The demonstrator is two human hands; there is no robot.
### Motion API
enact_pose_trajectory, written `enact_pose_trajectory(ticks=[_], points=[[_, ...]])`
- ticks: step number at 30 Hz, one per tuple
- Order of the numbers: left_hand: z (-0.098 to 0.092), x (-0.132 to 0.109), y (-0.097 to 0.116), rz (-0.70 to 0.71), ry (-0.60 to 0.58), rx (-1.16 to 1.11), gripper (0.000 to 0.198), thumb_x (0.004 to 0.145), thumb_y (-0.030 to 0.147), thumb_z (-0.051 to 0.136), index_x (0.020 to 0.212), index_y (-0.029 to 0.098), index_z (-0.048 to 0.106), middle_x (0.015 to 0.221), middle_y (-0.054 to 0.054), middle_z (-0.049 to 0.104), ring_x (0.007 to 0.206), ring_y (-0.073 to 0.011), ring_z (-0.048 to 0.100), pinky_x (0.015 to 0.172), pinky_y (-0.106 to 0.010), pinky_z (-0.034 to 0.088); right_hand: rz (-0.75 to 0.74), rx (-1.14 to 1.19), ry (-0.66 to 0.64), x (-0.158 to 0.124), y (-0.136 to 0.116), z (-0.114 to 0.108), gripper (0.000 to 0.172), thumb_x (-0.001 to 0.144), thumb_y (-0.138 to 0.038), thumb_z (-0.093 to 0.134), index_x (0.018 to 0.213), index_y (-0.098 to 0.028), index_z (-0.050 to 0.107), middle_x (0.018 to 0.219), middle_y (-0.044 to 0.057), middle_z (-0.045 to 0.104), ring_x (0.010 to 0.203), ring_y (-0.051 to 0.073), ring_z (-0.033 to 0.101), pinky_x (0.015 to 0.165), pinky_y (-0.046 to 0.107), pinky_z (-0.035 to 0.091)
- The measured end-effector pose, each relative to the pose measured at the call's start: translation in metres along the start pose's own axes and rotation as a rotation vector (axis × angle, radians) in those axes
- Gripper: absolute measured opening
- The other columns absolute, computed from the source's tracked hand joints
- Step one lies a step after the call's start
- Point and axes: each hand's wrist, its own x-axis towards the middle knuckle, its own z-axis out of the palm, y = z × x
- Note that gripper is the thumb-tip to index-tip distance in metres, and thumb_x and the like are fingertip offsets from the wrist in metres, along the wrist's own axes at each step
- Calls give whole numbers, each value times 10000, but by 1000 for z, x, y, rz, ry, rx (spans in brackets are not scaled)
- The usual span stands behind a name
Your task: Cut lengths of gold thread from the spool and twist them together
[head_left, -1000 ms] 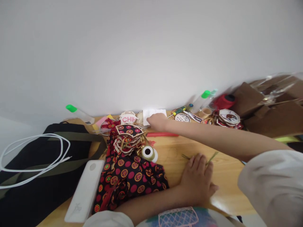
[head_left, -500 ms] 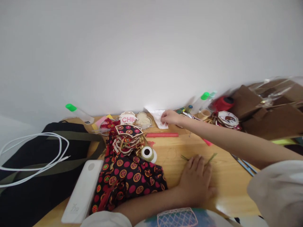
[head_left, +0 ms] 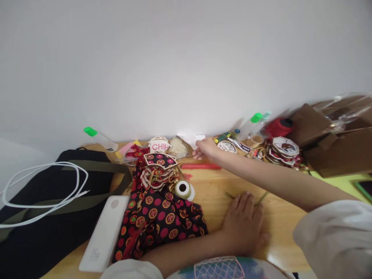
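My left hand (head_left: 243,219) lies flat on the wooden table with its fingers stretched out. A thin green cord (head_left: 262,197) passes under it, and its ends stick out on both sides of the fingers. At the back of the table is my right hand (head_left: 205,149), its fingers loosely bent and apart. Just behind it, against the wall, is a white piece of paper (head_left: 190,138). A red stick (head_left: 200,166) rests below that hand. To its left sits a cream flower-shaped piece (head_left: 178,147); a round printed tag (head_left: 226,146) is to its right.
Left of my forearm lies dark patterned fabric (head_left: 162,217) with stacked ornaments (head_left: 159,161) and a gold ribbon spool (head_left: 183,188). Further left are a white power bank (head_left: 104,232), a white cable (head_left: 78,170) and a black bag (head_left: 58,228). A cardboard box (head_left: 337,151) stands right.
My right hand has come slightly toward me, its fingers off the paper's near edge. Less of the paper shows. The view has turned slightly; my left hand stays on the cord.
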Motion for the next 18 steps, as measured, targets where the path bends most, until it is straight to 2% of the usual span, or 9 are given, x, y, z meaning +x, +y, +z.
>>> enact_pose_trajectory(ticks=[7,14,18], points=[[3,2,0,-15,10,-14,669,855,573,424,1333,105,400,1413,-179,419,1342,-300,343,1084,-401,321,16,110,31,-3,6,-2,112,871,-74,368,873,-142,457,440,-18,572,373,135,586,373,200,467],[0,3,2,-32,-6,-40,682,845,592,437,1321,105,416,1389,-174,447,1314,-291,383,1067,-404,357,19,145,-8,-12,23,0,173,825,-19,482,711,-150,480,433,-32,557,318,101,546,315,150,410],[0,3,1,-49,-19,-64,675,845,593,438,1316,110,422,1344,-164,487,1280,-294,420,1061,-425,365,62,245,-27,-16,31,5,192,832,-3,467,701,-141,490,489,-17,586,394,89,594,370,135,458]])
